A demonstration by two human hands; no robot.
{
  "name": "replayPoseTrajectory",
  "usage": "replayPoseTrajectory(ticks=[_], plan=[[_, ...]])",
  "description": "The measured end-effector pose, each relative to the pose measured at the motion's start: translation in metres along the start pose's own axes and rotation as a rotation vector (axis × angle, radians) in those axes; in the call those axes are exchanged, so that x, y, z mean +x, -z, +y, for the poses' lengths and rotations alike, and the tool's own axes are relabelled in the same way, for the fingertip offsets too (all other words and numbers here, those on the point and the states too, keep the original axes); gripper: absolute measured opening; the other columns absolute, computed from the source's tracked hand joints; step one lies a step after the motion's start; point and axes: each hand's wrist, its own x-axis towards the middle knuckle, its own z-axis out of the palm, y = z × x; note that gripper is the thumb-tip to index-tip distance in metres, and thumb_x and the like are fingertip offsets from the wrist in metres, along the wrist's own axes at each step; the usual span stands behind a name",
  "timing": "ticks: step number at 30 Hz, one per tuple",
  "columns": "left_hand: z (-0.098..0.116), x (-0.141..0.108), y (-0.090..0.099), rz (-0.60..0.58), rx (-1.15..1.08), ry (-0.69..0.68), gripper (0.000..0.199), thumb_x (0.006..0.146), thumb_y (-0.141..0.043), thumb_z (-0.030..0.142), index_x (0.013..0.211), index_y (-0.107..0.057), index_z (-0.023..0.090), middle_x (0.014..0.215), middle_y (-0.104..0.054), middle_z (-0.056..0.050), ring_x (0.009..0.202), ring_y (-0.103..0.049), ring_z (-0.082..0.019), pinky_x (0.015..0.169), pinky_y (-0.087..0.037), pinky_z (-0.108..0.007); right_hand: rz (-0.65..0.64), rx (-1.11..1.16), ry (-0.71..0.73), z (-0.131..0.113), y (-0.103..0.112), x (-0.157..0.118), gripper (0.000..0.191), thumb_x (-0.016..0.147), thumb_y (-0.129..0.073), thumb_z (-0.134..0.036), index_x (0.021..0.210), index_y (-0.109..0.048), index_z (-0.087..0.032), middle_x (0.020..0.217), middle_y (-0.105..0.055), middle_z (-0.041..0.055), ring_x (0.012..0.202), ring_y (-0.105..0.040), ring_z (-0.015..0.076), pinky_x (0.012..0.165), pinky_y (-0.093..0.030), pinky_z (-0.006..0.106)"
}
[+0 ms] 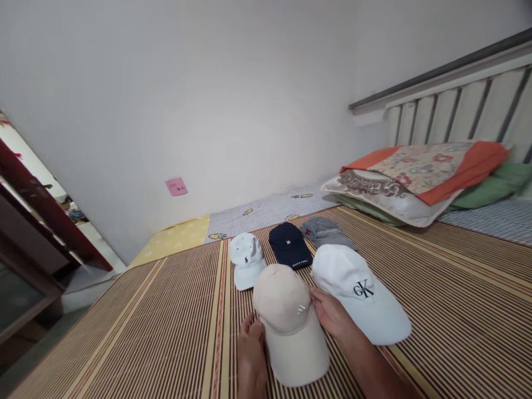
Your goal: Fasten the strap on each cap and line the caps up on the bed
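A beige baseball cap lies on the striped mat, its brim toward me. My left hand is at the cap's left side, fingers curled in against its edge. On the opposite side my right hand holds the cap's edge, its fingertips partly hidden by the crown. Close beside my right hand is a white cap with black "CK" letters. Behind the beige cap are a smaller white cap with a dark blue emblem, a navy cap and a grey cap.
The striped mat covers the bed. Stacked pillows lie at the right by the headboard. A pale wall with a pink note rises behind. At the left is a dark red door.
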Motion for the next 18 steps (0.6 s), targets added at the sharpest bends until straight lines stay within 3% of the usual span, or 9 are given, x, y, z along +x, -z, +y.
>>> replayPoseTrajectory(ticks=[7,14,18], plan=[[-0.004,0.015,0.007,-0.04,0.012,-0.036,0.052,0.073,-0.069,0.001,0.121,-0.051,0.012,0.081,-0.077,-0.009,0.071,-0.073,-0.021,0.074,-0.057,-0.031,-0.083,0.114,-0.075,-0.002,0.002,0.015,0.034,0.063,-0.09,-0.039,0.09,-0.08,-0.022,0.108,-0.083,0.0088,0.123,-0.067,0.0328,0.114,-0.046,0.045],[-0.003,0.015,0.005,-0.052,0.031,-0.048,0.055,0.066,-0.07,-0.001,0.118,-0.053,0.011,0.075,-0.076,-0.007,0.066,-0.071,-0.017,0.071,-0.056,-0.028,-0.026,0.179,-0.035,0.006,0.012,0.02,0.052,0.063,-0.092,-0.045,0.109,-0.079,-0.025,0.135,-0.073,0.0058,0.144,-0.05,0.0305,0.124,-0.034,0.045],[-0.005,0.015,0.007,-0.049,0.046,-0.048,0.052,0.068,-0.069,0.001,0.116,-0.052,0.012,0.077,-0.077,-0.008,0.069,-0.073,-0.019,0.072,-0.057,-0.031,0.004,0.207,0.0,0.009,0.012,0.024,0.057,0.06,-0.093,-0.047,0.11,-0.079,-0.026,0.138,-0.072,0.0049,0.146,-0.047,0.03,0.125,-0.032,0.043]])
